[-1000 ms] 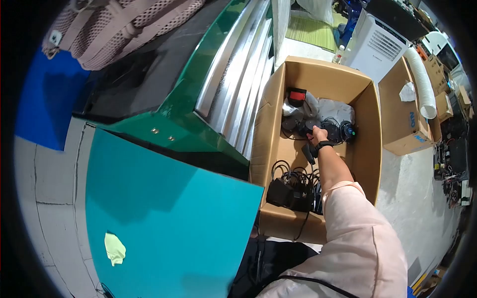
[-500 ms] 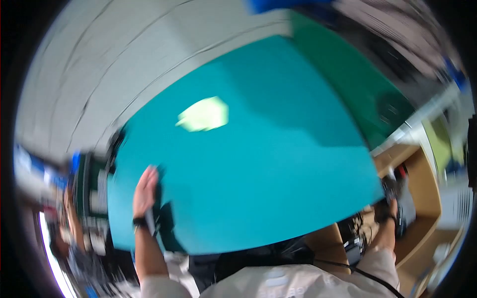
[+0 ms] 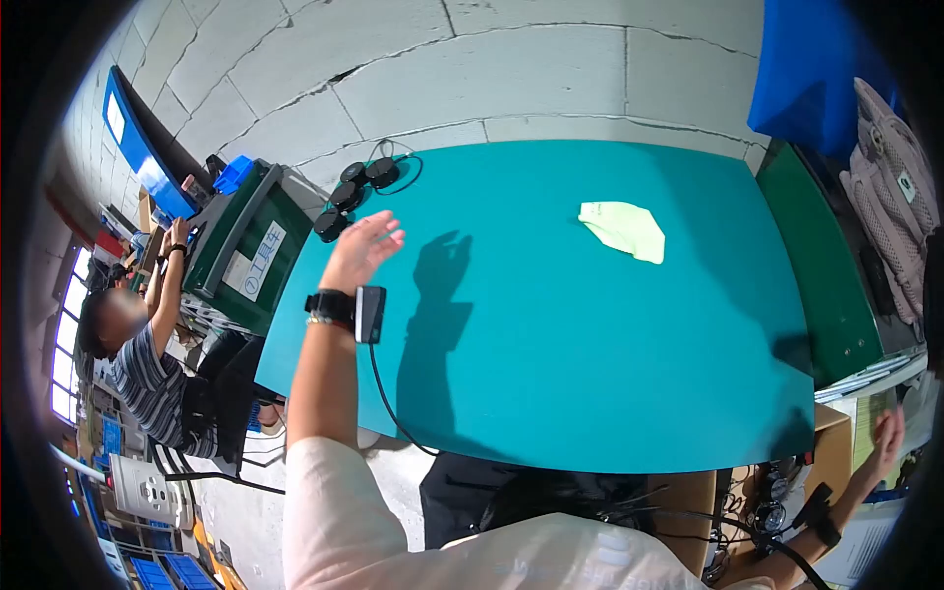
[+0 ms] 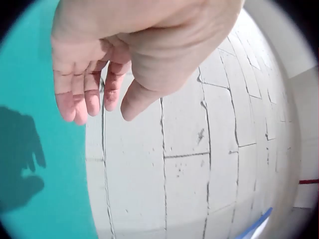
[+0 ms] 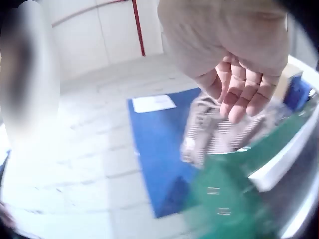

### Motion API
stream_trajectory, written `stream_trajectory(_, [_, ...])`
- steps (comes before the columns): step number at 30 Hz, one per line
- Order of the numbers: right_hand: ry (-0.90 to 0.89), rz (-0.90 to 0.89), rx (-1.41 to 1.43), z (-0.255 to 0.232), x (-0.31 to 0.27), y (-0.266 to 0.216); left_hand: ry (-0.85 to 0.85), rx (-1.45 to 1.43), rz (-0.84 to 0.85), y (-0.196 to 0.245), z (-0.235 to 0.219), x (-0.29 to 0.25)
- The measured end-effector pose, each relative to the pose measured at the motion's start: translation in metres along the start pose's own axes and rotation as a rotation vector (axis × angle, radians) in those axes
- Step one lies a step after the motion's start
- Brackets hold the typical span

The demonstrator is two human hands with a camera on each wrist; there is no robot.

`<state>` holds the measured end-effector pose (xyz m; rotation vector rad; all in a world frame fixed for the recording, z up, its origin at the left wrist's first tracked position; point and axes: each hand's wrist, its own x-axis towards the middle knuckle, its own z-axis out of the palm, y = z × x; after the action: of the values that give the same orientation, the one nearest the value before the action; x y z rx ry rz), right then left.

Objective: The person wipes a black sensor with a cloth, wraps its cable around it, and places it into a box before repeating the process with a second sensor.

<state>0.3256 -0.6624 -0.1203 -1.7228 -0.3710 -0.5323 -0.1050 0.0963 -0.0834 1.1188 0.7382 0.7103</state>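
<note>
Over the left side of the teal table (image 3: pixel 551 344), my left hand (image 3: pixel 362 251) is held up with its fingers loosely bent and nothing in them. Just beyond it, several round black pieces (image 3: pixel 344 195) with a thin cable sit at the table's far left corner. The left wrist view shows the same empty left hand (image 4: pixel 134 59) beside the table edge. My right hand (image 3: pixel 888 438) reaches out at the far right, past the cardboard box (image 3: pixel 833 442). In the right wrist view the right hand (image 5: pixel 234 64) has loosely bent fingers and holds nothing.
A pale yellow-green scrap (image 3: pixel 629 231) lies on the table. Black cables and devices (image 3: pixel 772 501) fill part of the box. A green cabinet (image 3: pixel 821 285) with a mesh bag (image 3: pixel 890 187) borders the right; a person (image 3: pixel 162 364) sits at the left by a green cart (image 3: pixel 241 256).
The view has swung left from the box to the table. My right hand has come up out of the box, empty. My left hand has entered view and moved toward the round black pieces.
</note>
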Motion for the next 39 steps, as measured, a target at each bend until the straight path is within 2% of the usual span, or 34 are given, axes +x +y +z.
stream_trajectory(1, [-0.095,-0.078,0.030,0.021,0.003,-0.041,0.114,0.056,0.030,0.011,-0.019,0.008])
stream_trajectory(3, [-0.132,-0.094,0.076,0.075,0.010,-0.104,0.295,0.122,-0.032,0.025,-0.064,0.032])
stream_trajectory(4, [-0.211,-0.202,0.064,0.114,0.001,-0.138,0.455,0.214,-0.007,0.032,-0.068,0.032])
stream_trajectory(5, [-0.287,-0.312,0.053,0.159,-0.011,-0.172,0.454,0.218,-0.003,0.037,-0.081,0.036])
stream_trajectory(6, [-0.417,-0.224,0.291,0.206,-0.024,-0.199,0.556,0.388,0.024,0.039,-0.101,0.044])
stream_trajectory(7, [-0.668,-0.520,-0.105,0.248,-0.037,-0.241,0.656,0.557,0.053,0.041,-0.119,0.053])
stream_trajectory(8, [-0.696,-0.043,0.503,0.304,-0.064,-0.257,0.657,0.662,0.016,0.043,-0.132,0.060])
stream_trajectory(9, [-0.806,0.066,0.360,0.341,-0.085,-0.278,0.657,0.765,-0.019,0.041,-0.144,0.067])
stream_trajectory(10, [-0.991,0.178,0.505,0.377,-0.101,-0.266,0.722,0.819,-0.003,0.033,-0.151,0.074])
stream_trajectory(11, [-1.144,0.276,0.512,0.409,-0.116,-0.250,0.750,0.926,-0.051,0.024,-0.172,0.091])
stream_trajectory(13, [-1.297,0.346,0.371,0.453,-0.146,-0.225,0.860,1.063,-0.044,0.023,-0.151,0.083])
stream_trajectory(15, [-1.355,0.419,0.292,0.472,-0.161,-0.212,0.826,1.190,-0.013,0.023,-0.147,0.083])
stream_trajectory(16, [-1.356,0.410,0.289,0.477,-0.163,-0.209,0.827,1.268,0.106,0.016,-0.157,0.091])
stream_trajectory(17, [-1.355,0.438,0.273,0.479,-0.164,-0.204,0.823,1.263,0.107,0.015,-0.169,0.097])
stream_trajectory(19, [-1.341,0.488,0.244,0.480,-0.161,-0.196,0.647,1.255,0.126,0.014,-0.168,0.100])
stream_trajectory(21, [-1.266,0.651,0.398,0.478,-0.156,-0.190,0.686,1.242,0.090,0.017,-0.161,0.096])
stream_trajectory(23, [-1.262,0.694,0.449,0.476,-0.153,-0.185,0.908,1.302,0.073,0.015,-0.146,0.090])
stream_trajectory(24, [-1.267,0.708,0.510,0.476,-0.151,-0.183,0.770,1.152,0.090,0.015,-0.153,0.092])
stream_trajectory(25, [-1.256,0.735,0.498,0.475,-0.151,-0.182,0.635,0.999,0.098,0.022,-0.139,0.082])
stream_trajectory(27, [-1.273,0.724,0.554,0.478,-0.151,-0.183,0.511,0.784,0.084,0.021,-0.112,0.068])
stream_trajectory(29, [-1.278,0.724,0.548,0.480,-0.152,-0.183,0.348,0.496,0.108,0.024,-0.051,0.036])
stream_trajectory(32, [-1.306,0.702,0.568,0.481,-0.151,-0.179,0.026,0.224,0.135,0.012,0.017,0.000])
stream_trajectory(33, [-1.320,0.695,0.603,0.481,-0.152,-0.177,0.033,0.196,0.044,0.000,0.036,-0.005])
stream_trajectory(35, [-1.338,0.725,0.681,0.480,-0.148,-0.176,-0.066,0.064,0.079,-0.024,0.085,-0.032])
stream_trajectory(39, [-1.399,0.754,0.859,0.471,-0.145,-0.183,-0.023,0.039,0.120,-0.066,0.153,-0.057])
